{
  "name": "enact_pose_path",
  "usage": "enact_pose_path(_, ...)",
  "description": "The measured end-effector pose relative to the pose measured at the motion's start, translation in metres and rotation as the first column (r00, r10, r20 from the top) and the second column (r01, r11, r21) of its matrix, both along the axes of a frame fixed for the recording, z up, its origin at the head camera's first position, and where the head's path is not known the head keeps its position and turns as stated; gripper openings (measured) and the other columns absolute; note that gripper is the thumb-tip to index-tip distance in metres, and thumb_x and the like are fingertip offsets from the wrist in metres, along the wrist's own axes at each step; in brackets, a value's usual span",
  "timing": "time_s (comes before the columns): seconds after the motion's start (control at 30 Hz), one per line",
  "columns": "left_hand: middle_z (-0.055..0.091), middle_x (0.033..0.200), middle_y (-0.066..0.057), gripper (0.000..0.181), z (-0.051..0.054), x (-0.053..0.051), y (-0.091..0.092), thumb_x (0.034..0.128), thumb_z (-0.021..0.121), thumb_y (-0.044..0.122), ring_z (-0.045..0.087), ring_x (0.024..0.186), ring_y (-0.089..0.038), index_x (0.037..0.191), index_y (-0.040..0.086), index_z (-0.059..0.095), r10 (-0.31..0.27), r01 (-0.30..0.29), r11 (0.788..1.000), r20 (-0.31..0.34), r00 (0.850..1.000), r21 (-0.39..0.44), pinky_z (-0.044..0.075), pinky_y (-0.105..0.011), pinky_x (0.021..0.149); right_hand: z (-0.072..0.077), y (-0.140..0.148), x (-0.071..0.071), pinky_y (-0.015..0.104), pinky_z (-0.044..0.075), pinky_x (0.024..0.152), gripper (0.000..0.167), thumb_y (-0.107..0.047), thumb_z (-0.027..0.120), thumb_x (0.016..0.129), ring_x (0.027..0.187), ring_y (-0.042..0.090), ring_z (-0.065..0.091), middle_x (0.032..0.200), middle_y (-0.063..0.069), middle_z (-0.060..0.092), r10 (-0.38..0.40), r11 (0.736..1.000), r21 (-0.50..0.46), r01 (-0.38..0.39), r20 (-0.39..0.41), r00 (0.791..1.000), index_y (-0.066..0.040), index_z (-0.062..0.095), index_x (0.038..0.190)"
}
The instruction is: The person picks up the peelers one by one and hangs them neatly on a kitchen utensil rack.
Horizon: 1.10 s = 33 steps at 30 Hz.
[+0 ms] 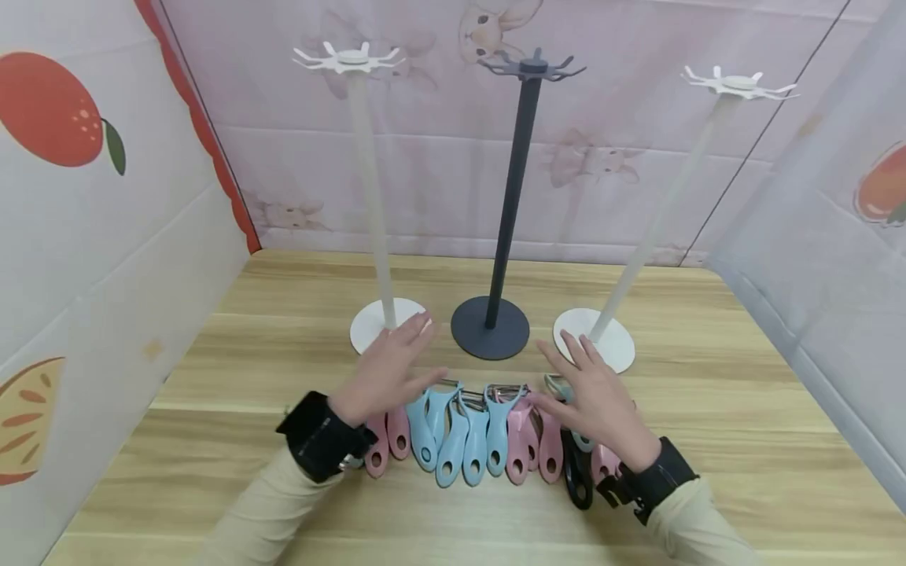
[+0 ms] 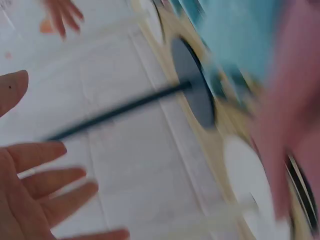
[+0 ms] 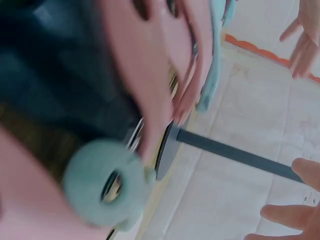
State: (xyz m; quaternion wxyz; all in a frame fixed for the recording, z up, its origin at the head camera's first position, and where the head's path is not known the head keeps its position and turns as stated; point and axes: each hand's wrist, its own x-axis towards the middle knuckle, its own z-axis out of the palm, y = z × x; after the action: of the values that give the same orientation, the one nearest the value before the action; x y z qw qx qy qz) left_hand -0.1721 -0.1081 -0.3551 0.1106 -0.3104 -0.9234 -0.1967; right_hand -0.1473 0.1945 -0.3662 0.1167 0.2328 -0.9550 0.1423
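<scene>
Clips (image 1: 476, 448), mostly pink and blue, sit bunched in a row on the table (image 1: 241, 393), in front of three stands (image 1: 511, 196). Left hand (image 1: 388, 371) is angled over the left end, right hand (image 1: 600, 399) over the right, backs up, thumbs pointing in at each other. Both are loose and wide, fingers pretty straight. Can't really tell if either's touching a clip.

Head view faces forward and down; 2 close, tilted wrist views share the dark stand (image 1: 512, 203).
</scene>
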Motion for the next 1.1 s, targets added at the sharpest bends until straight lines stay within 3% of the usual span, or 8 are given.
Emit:
enact_pose_path(0.2, 0.063, 0.102, -0.019, 0.028, -0.012, -0.029, -0.051, 0.0890, 0.059, 0.016, 0.059, 0.095, -0.029, 0.108, -0.005, 0.061, -0.008, 0.004, 0.997, 0.057, 0.998, 0.082, 0.048, -0.042, 0.080, -0.004, 0.018, 0.000, 0.059, 0.037, 0.091, 0.069, -0.043, 0.067, 0.079, 0.120, 0.047, 0.037, 0.130, 0.026, 0.045, -0.027, 1.000, 0.015, 0.027, 0.021, 0.999, -0.007, 0.047, 0.134)
enact_pose_path(0.3, 0.060, 0.075, -0.011, 0.011, -0.019, -0.048, -0.071, 0.0892, 0.055, 0.006, 0.055, 0.069, -0.022, 0.083, -0.001, 0.061, 0.001, -0.002, 1.000, 0.076, 0.997, 0.016, 0.046, -0.037, 0.062, -0.003, 0.032, -0.005, 0.050, 0.047, 0.081, 0.046, -0.029, 0.066, 0.083, 0.101, 0.037, 0.056, 0.110, 0.023, 0.060, 0.001, 1.000, -0.013, 0.000, 0.048, 0.999, 0.000, 0.059, 0.118)
enact_pose_path(0.47, 0.059, 0.100, -0.029, 0.019, -0.034, -0.073, -0.086, 0.0894, 0.049, 0.001, 0.058, 0.094, -0.038, 0.098, -0.013, 0.061, -0.025, 0.043, 0.973, 0.082, 0.996, -0.228, 0.047, -0.045, 0.082, -0.001, 0.068, -0.020, 0.029, 0.045, 0.050, 0.005, -0.002, 0.063, 0.082, 0.056, 0.011, 0.053, 0.068, 0.002, 0.062, 0.072, 0.997, 0.031, -0.074, 0.068, 0.995, 0.000, 0.067, 0.082)
enact_pose_path(0.6, 0.043, 0.123, -0.037, 0.032, -0.047, -0.085, -0.085, 0.0917, 0.046, 0.002, 0.044, 0.115, -0.045, 0.117, -0.018, 0.049, -0.030, 0.081, 0.926, 0.144, 0.989, -0.369, 0.037, -0.048, 0.096, -0.014, 0.097, -0.021, 0.026, 0.045, 0.050, 0.011, 0.006, 0.068, 0.071, 0.056, 0.009, 0.049, 0.064, -0.003, 0.056, 0.192, 0.965, 0.178, -0.193, 0.022, 0.981, -0.004, 0.065, 0.075)
enact_pose_path(0.7, 0.041, 0.125, -0.037, 0.034, -0.050, -0.090, -0.082, 0.0930, 0.043, 0.004, 0.041, 0.118, -0.044, 0.120, -0.017, 0.046, -0.008, 0.099, 0.903, 0.213, 0.977, -0.418, 0.035, -0.049, 0.098, -0.024, 0.107, -0.019, 0.030, 0.049, 0.059, 0.021, 0.008, 0.067, 0.066, 0.067, 0.015, 0.055, 0.075, 0.001, 0.059, 0.368, 0.896, 0.291, -0.335, -0.068, 0.927, -0.004, 0.067, 0.084)
enact_pose_path(0.83, 0.039, 0.127, -0.038, 0.031, -0.049, -0.093, -0.078, 0.0935, 0.040, 0.003, 0.038, 0.120, -0.044, 0.118, -0.015, 0.047, -0.002, 0.139, 0.888, 0.301, 0.954, -0.437, 0.033, -0.048, 0.099, -0.035, 0.113, -0.008, 0.034, 0.049, 0.067, 0.039, 0.003, 0.049, 0.067, 0.086, 0.022, 0.057, 0.098, 0.009, 0.062, 0.583, 0.768, 0.435, -0.470, -0.169, 0.795, -0.005, 0.066, 0.101)
enact_pose_path(0.9, 0.038, 0.127, -0.038, 0.029, -0.047, -0.094, -0.077, 0.0935, 0.040, 0.003, 0.037, 0.121, -0.045, 0.116, -0.014, 0.049, -0.006, 0.154, 0.890, 0.327, 0.945, -0.430, 0.033, -0.048, 0.100, -0.039, 0.116, -0.003, 0.034, 0.048, 0.068, 0.043, -0.003, 0.042, 0.068, 0.092, 0.024, 0.056, 0.108, 0.012, 0.061, 0.635, 0.722, 0.490, -0.489, -0.190, 0.749, -0.005, 0.064, 0.105)
enact_pose_path(1.1, 0.040, 0.126, -0.038, 0.027, -0.044, -0.093, -0.077, 0.0932, 0.041, 0.002, 0.039, 0.119, -0.045, 0.113, -0.012, 0.052, -0.008, 0.155, 0.889, 0.322, 0.947, -0.432, 0.035, -0.048, 0.098, -0.048, 0.120, -0.003, 0.033, 0.046, 0.071, 0.034, -0.014, 0.039, 0.078, 0.096, 0.024, 0.057, 0.107, 0.011, 0.061, 0.705, 0.647, 0.608, -0.460, -0.245, 0.666, -0.007, 0.062, 0.102)
